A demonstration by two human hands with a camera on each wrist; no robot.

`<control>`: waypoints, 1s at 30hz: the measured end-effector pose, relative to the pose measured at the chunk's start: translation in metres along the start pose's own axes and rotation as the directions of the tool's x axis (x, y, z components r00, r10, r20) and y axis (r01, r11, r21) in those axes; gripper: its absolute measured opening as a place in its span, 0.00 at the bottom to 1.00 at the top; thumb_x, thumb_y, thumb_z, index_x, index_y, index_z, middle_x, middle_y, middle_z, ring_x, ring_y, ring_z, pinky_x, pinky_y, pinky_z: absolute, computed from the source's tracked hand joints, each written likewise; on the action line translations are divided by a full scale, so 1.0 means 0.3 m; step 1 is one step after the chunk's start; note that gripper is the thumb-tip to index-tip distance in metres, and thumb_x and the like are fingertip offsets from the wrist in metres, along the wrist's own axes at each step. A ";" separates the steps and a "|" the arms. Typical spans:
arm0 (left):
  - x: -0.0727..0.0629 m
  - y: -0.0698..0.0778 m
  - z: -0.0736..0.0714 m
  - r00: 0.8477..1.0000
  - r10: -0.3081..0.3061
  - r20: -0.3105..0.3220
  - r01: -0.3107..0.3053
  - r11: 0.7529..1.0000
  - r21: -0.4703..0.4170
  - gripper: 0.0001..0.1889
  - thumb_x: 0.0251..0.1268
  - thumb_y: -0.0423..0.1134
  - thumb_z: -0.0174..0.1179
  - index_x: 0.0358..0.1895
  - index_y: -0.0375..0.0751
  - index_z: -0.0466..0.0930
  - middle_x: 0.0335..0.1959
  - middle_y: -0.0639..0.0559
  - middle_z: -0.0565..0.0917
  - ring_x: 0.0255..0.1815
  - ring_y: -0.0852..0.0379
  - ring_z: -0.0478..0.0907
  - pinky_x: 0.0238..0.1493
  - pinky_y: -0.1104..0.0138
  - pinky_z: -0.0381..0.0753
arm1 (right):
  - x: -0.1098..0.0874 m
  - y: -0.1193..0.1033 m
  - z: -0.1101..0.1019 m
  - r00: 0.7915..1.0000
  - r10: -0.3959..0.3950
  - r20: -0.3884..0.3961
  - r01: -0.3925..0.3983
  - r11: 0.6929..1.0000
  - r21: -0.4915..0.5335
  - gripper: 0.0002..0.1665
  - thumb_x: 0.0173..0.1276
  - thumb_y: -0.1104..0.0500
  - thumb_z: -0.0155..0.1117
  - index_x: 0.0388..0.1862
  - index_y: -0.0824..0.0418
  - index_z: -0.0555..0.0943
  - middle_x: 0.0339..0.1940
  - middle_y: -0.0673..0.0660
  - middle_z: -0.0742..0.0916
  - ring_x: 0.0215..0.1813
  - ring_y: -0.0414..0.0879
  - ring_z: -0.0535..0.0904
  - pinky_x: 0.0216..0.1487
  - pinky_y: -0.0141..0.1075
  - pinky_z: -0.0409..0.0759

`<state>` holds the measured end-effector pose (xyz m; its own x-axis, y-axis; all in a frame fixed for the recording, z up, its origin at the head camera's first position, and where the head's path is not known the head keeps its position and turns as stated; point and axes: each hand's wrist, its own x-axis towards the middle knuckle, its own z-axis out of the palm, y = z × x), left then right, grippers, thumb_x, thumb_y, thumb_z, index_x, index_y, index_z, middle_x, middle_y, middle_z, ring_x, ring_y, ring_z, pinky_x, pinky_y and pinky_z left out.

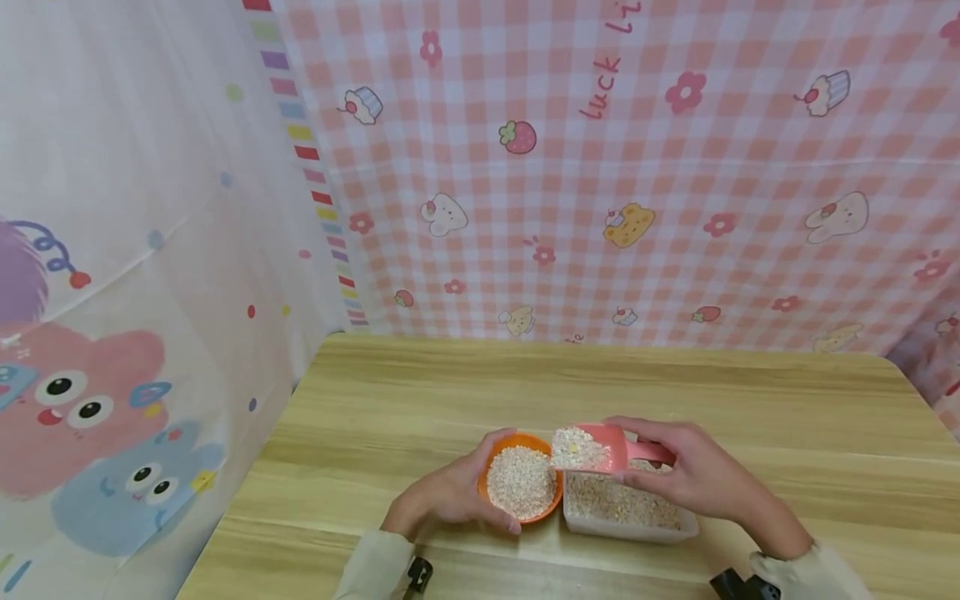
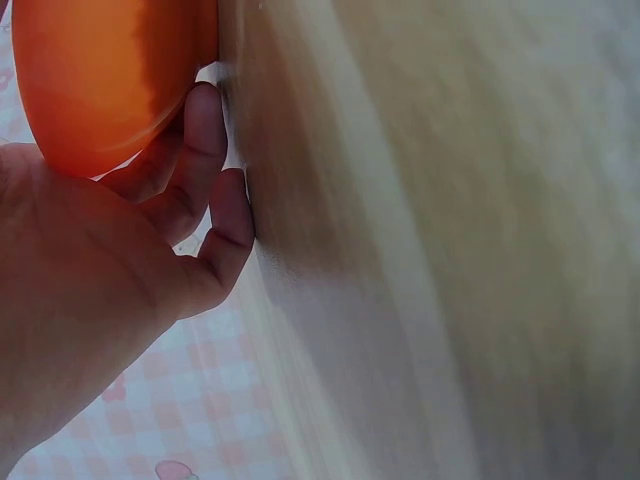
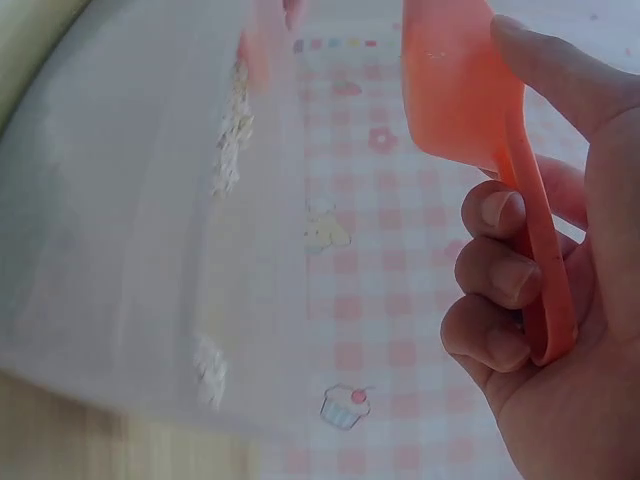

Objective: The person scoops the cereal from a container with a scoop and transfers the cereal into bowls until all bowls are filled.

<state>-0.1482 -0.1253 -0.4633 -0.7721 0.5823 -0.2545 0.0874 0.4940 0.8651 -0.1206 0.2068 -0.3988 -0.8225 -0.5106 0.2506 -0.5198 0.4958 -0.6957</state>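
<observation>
My left hand (image 1: 456, 490) holds an orange bowl (image 1: 534, 438) from its left side, thumb at the near rim and fingers around the far side. Pale flakes, like oats, heap up inside it. In the left wrist view, curled fingers lie beneath the orange bowl (image 2: 105, 75), close to the tabletop. My right hand (image 1: 693, 473) grips the handle of a pink scoop (image 1: 618, 447), loaded with the same flakes. The scoop's front lip is at the bowl's right rim. In the right wrist view, fingers wrap the scoop's handle (image 3: 545, 260).
Right of the bowl, under the scoop, stands a translucent white rectangular container (image 1: 630, 527) with more flakes in it. Both rest on a wood-grain table (image 1: 420, 392). A pink checked cloth (image 1: 480, 183) hangs behind, and a white printed cloth (image 1: 165, 275) hangs at left.
</observation>
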 end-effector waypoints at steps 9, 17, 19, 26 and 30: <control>-0.001 0.000 0.002 0.999 -0.032 -0.008 0.032 0.999 0.018 0.62 0.39 0.51 0.82 0.77 0.72 0.46 0.74 0.49 0.64 0.72 0.48 0.63 0.71 0.45 0.60 | 0.057 -0.032 0.031 0.995 -0.098 0.033 0.101 0.992 -0.077 0.33 0.58 0.52 0.77 0.62 0.58 0.80 0.48 0.53 0.88 0.33 0.32 0.74 0.31 0.29 0.74; -0.001 0.005 0.000 0.998 -0.060 -0.001 0.060 0.998 -0.004 0.60 0.40 0.51 0.82 0.75 0.76 0.47 0.75 0.52 0.63 0.73 0.47 0.61 0.72 0.43 0.58 | 0.089 -0.048 0.053 0.993 -0.098 0.068 0.107 0.983 -0.147 0.33 0.59 0.49 0.77 0.62 0.56 0.80 0.52 0.50 0.88 0.43 0.35 0.81 0.40 0.32 0.81; -0.001 0.007 0.000 0.998 -0.068 -0.002 0.068 0.998 0.001 0.59 0.40 0.51 0.81 0.74 0.76 0.47 0.75 0.51 0.62 0.74 0.45 0.60 0.72 0.42 0.58 | 0.094 -0.052 0.056 0.993 -0.090 0.076 0.102 0.981 -0.168 0.34 0.59 0.47 0.76 0.63 0.56 0.80 0.54 0.50 0.87 0.44 0.36 0.81 0.42 0.33 0.82; -0.003 0.007 -0.001 0.999 -0.053 0.001 0.053 0.998 0.022 0.60 0.41 0.52 0.81 0.75 0.75 0.46 0.76 0.48 0.62 0.73 0.43 0.61 0.71 0.42 0.60 | 0.107 -0.061 0.065 0.989 -0.101 0.108 0.123 0.968 -0.220 0.32 0.61 0.46 0.75 0.62 0.55 0.80 0.54 0.51 0.87 0.37 0.32 0.79 0.37 0.31 0.81; 0.000 0.004 -0.001 0.999 -0.049 0.003 0.049 0.998 0.036 0.60 0.41 0.52 0.81 0.76 0.74 0.45 0.76 0.48 0.62 0.73 0.44 0.61 0.71 0.43 0.60 | 0.112 -0.064 0.071 0.986 -0.108 0.125 0.137 0.959 -0.247 0.32 0.62 0.44 0.73 0.62 0.54 0.80 0.53 0.52 0.88 0.34 0.32 0.77 0.34 0.30 0.79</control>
<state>-0.1481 -0.1250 -0.4622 -0.7738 0.5591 -0.2978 0.0722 0.5448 0.8354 -0.1333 0.1652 -0.3913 -0.7259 -0.6453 0.2380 -0.6681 0.5794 -0.4668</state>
